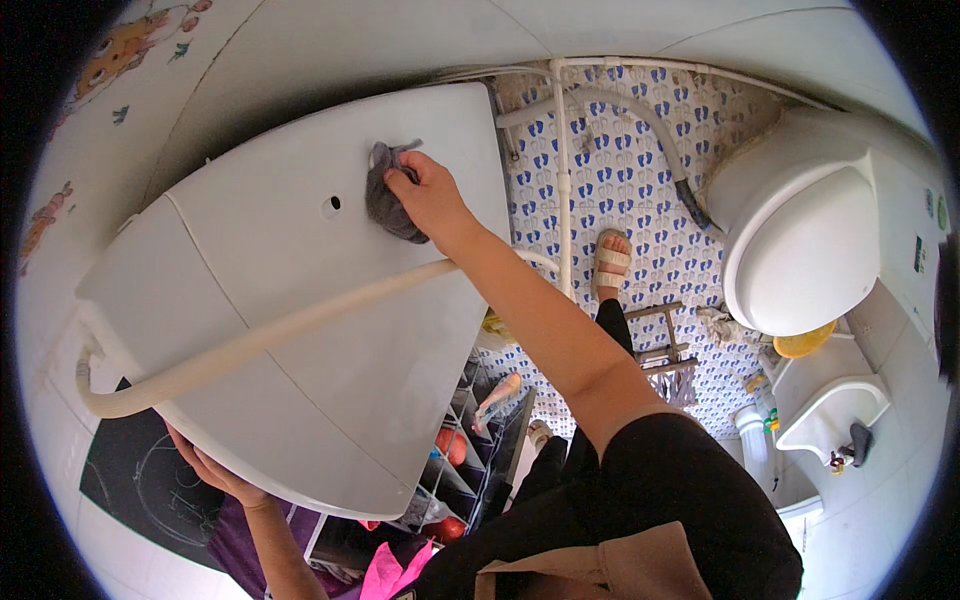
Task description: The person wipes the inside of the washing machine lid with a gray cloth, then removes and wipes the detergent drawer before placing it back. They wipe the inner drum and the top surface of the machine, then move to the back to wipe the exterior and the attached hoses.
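My right hand [431,196] pinches a crumpled dark grey cloth [391,196] against the broad white panel of a large appliance [300,300]. Just left of the cloth, the panel has a small round hole [334,203]. A cream-coloured flexible hose [247,346] runs slantwise across the casing, passing close to my right wrist. My left hand [217,472] is at the lower left edge of the appliance, its fingers straight along the rim and partly hidden; whether it grips the rim cannot be told.
A white toilet [806,251] and a small corner washbasin [836,412] are at the right. A vertical white pipe [564,180] and a grey hose [652,112] cross the footprint-patterned floor. Beside my legs are a folding stool [664,349] and a divided black rack [465,457] holding bottles.
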Available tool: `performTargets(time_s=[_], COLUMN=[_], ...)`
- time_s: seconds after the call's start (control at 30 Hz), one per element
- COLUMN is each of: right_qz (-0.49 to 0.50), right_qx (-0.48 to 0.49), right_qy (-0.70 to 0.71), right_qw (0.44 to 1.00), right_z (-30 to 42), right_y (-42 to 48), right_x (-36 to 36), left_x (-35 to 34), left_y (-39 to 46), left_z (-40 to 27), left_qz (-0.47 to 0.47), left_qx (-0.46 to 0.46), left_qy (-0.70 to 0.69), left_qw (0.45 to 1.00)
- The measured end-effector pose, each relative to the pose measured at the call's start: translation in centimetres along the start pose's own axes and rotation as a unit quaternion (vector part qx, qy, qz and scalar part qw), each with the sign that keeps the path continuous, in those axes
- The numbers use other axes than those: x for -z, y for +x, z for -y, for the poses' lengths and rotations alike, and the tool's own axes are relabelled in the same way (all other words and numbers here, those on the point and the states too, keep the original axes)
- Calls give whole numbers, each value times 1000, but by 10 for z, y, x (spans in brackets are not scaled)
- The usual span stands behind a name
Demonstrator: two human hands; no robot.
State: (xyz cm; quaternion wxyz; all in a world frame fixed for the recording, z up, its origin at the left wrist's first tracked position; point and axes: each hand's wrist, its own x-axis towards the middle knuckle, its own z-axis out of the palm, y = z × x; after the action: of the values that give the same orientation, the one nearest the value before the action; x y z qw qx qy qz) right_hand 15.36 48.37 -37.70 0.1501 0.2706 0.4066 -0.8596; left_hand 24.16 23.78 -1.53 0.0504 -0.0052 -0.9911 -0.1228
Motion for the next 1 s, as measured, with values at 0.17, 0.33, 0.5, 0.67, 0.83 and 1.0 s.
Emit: performTargets(time_s=[0.17, 0.33, 0.5, 0.67, 0.83, 1.0], right_qz=[108, 175, 21, -71, -91, 15], right_qx=[32, 91, 273, 248, -7, -188], right_qy=[-228, -335, -60, -141, -165, -424], right_qw=[967, 921, 960, 956, 982, 886], right_z=[6, -2, -41, -96, -150, -257], right_y=[-29, -22, -5, 98, 157, 117], right_x=[23, 68, 13, 20, 83, 175], left_x=[-5, -10, 8, 10, 13, -1], left_y=[-3, 3, -15, -21, -28, -1], left_z=[-11, -16, 16, 15, 10, 9], left_qz=[-3, -2, -1, 4, 25, 39], left_qx=[39, 60, 75, 93, 60, -5], left_qy=[-21, -31, -6, -12, 63, 85], left_qw=[999, 998, 997, 996, 996, 996])
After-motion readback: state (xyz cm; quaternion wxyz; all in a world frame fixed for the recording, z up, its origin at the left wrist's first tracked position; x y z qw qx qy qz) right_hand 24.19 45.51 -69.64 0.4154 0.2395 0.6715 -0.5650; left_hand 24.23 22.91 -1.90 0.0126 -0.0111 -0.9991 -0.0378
